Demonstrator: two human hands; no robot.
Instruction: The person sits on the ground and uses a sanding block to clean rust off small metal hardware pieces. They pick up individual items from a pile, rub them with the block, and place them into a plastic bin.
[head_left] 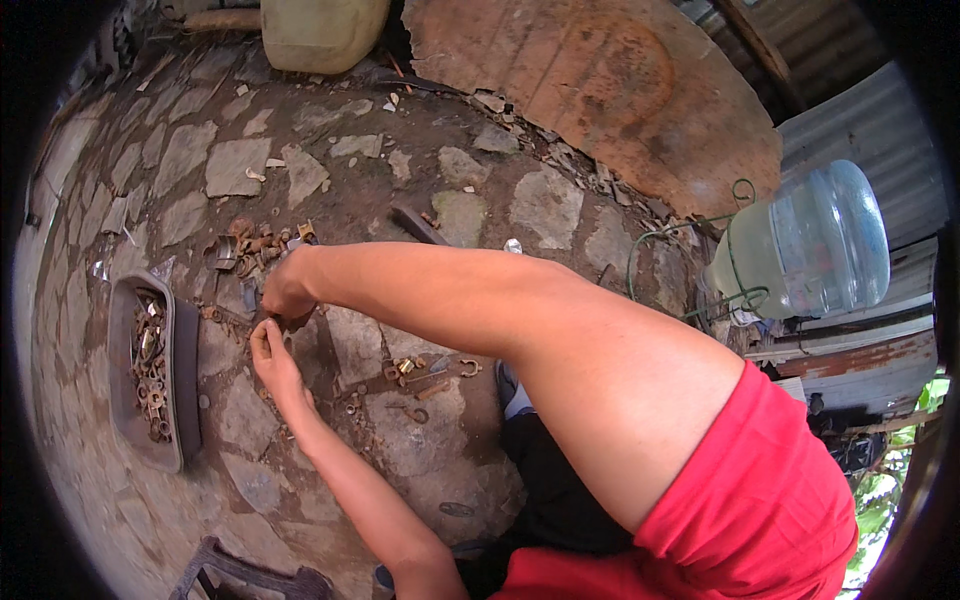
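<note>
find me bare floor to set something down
Bare-looking stone lies between the grey bin and dark chair. Crowded around left hand and right hand: rusty pile beyond, scattered metal pieces to their right.

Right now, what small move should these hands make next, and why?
Probably ease the left hand slightly back from the right hand: they are close together beside the rusty metal parts, and whatever lies between them is hard to see.
</note>
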